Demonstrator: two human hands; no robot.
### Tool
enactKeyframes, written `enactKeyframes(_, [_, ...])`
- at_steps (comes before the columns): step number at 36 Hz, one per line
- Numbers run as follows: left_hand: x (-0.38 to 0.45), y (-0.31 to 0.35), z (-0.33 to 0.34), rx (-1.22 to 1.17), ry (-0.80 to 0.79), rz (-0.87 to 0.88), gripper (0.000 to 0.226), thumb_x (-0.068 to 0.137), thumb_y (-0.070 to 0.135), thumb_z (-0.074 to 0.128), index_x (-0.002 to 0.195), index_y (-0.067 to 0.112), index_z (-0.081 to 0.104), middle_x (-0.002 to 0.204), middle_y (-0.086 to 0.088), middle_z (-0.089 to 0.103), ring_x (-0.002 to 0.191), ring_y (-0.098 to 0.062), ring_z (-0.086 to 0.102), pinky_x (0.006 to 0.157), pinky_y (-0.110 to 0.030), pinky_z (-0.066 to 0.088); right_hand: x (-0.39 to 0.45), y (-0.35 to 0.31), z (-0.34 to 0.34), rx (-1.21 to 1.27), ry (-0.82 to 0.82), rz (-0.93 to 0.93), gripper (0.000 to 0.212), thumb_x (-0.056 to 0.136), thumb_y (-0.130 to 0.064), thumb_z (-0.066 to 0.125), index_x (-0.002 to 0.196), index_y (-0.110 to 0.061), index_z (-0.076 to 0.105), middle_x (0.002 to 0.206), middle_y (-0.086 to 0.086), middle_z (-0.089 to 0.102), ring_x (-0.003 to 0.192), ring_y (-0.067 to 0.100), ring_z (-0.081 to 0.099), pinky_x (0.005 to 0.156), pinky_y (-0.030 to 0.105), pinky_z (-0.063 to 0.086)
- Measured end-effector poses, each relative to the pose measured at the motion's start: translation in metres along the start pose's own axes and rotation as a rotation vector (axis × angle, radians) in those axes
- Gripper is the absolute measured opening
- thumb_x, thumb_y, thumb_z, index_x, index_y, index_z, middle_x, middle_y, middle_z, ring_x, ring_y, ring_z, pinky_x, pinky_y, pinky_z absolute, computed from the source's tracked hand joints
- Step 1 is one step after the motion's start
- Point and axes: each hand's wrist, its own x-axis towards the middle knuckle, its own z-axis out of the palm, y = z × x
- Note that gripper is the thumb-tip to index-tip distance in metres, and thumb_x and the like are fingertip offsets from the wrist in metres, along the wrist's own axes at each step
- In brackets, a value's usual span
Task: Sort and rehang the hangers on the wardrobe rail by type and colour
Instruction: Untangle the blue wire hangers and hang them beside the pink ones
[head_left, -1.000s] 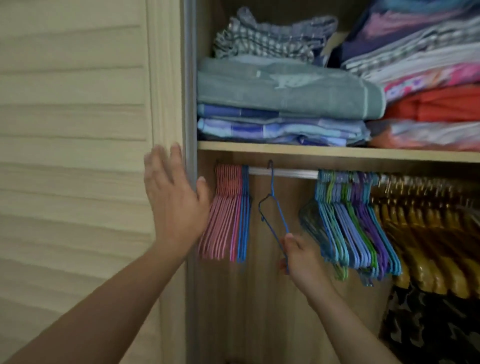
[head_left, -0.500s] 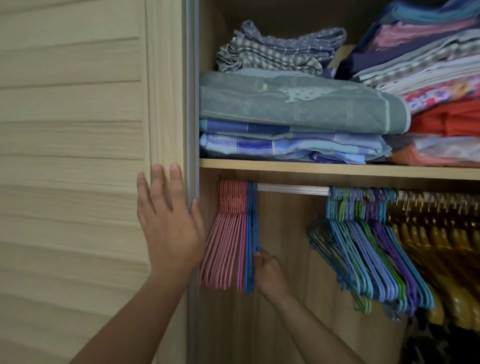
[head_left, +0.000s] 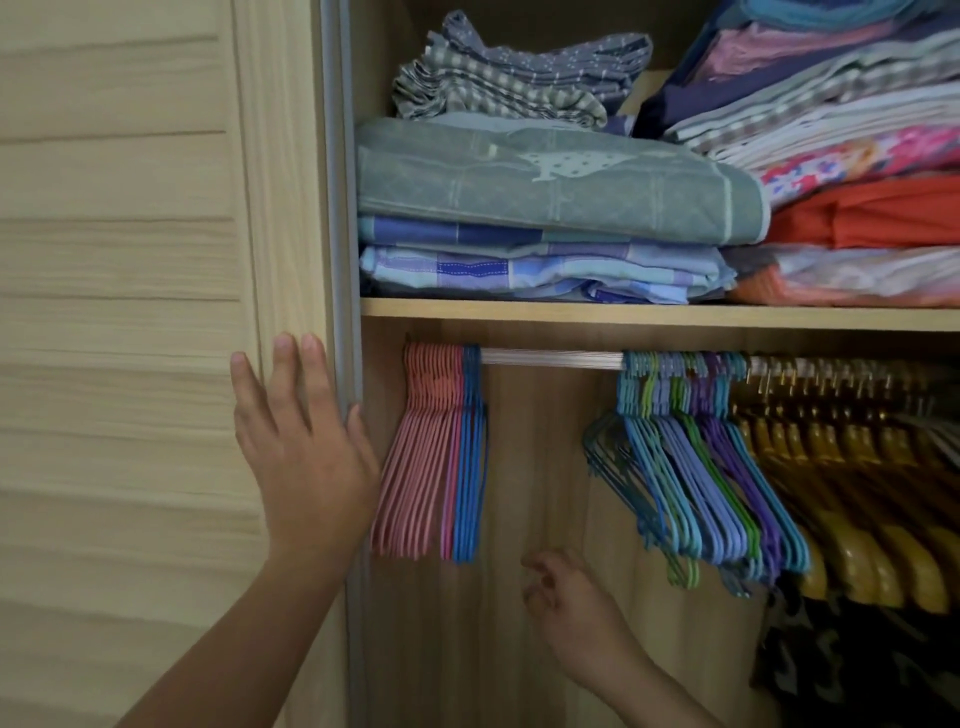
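My right hand (head_left: 566, 597) hangs loosely curled and holds nothing, below and right of the blue hangers (head_left: 470, 467), apart from them. Those hang against the pink hangers (head_left: 421, 467) at the rail's (head_left: 550, 358) left end. My left hand (head_left: 301, 447) lies flat on the door (head_left: 130, 312).

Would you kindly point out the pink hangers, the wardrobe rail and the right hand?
pink hangers (head_left: 415, 483), head view, middle of the bunch.
wardrobe rail (head_left: 550, 357), head view, bare stretch.
right hand (head_left: 566, 603), head view, back of hand.

Pink hangers (head_left: 415, 467), blue hangers (head_left: 470, 467), yellow hangers (head_left: 857, 519)
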Motion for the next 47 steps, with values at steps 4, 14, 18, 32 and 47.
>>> enactKeyframes(4, [-0.001, 0.002, -0.001, -0.015, 0.002, -0.021, 0.066, 0.103, 0.022, 0.050, 0.160, 0.002, 0.023, 0.162, -0.025, 0.029, 0.151, -0.053, 0.015, 0.119, -0.060, 0.020, -0.013, 0.017, -0.024, -0.246, 0.034, -0.077, 0.026, 0.091, -0.013, 0.059, 0.113, -0.021, 0.071, 0.103, -0.007, 0.058, 0.102, 0.014, 0.060, 0.088, 0.020, 0.043])
enactKeyframes(14, [-0.003, 0.001, 0.000, -0.028, -0.006, -0.028, 0.066, 0.104, 0.022, 0.050, 0.160, 0.003, 0.022, 0.163, -0.025, 0.028, 0.152, -0.052, 0.015, 0.116, -0.064, 0.024, 0.013, 0.008, -0.103, -0.954, 0.380, -0.143, 0.024, 0.066, -0.005, 0.079, 0.074, -0.012, 0.057, 0.079, 0.010, 0.051, 0.077, 0.032, 0.050, 0.063, 0.042, 0.040])
enactKeyframes(18, [-0.003, 0.001, 0.001, -0.026, 0.006, -0.024, 0.065, 0.105, 0.023, 0.049, 0.160, 0.003, 0.022, 0.162, -0.025, 0.029, 0.151, -0.052, 0.016, 0.117, -0.063, 0.024, 0.026, 0.012, -0.106, -1.062, 0.316, -0.022, 0.031, 0.059, -0.010, 0.084, 0.075, -0.010, 0.059, 0.082, 0.013, 0.050, 0.076, 0.035, 0.051, 0.064, 0.042, 0.039])
enactKeyframes(32, [-0.003, 0.001, 0.000, -0.045, 0.012, -0.018, 0.065, 0.105, 0.023, 0.048, 0.160, 0.003, 0.021, 0.162, -0.026, 0.029, 0.152, -0.052, 0.015, 0.119, -0.061, 0.021, 0.029, 0.001, -0.107, -1.162, 0.173, 0.132, 0.025, 0.078, -0.012, 0.067, 0.103, -0.016, 0.064, 0.096, 0.010, 0.066, 0.092, 0.031, 0.062, 0.080, 0.043, 0.044])
enactKeyframes(47, [-0.002, 0.002, -0.002, -0.068, 0.005, -0.024, 0.066, 0.104, 0.023, 0.050, 0.160, 0.003, 0.023, 0.161, -0.026, 0.029, 0.151, -0.052, 0.016, 0.118, -0.060, 0.022, 0.029, -0.012, -0.128, -1.047, 0.157, 0.162, 0.016, 0.088, -0.018, 0.060, 0.103, -0.017, 0.064, 0.100, 0.003, 0.068, 0.093, 0.024, 0.066, 0.087, 0.038, 0.045])
